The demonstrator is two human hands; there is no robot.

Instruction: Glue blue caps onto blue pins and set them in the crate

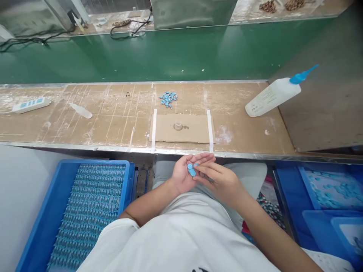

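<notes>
At least 3 small, rounded light-blue discs (193,172), close together in the upturned left palm (182,176)

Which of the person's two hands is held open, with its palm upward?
The left hand: its upturned palm carries blue discs. The right hand, reaching over that palm, shows its back.

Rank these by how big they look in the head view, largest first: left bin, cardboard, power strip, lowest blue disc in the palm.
1. Left bin
2. Cardboard
3. Power strip
4. Blue disc

The gaps look clear.
</notes>
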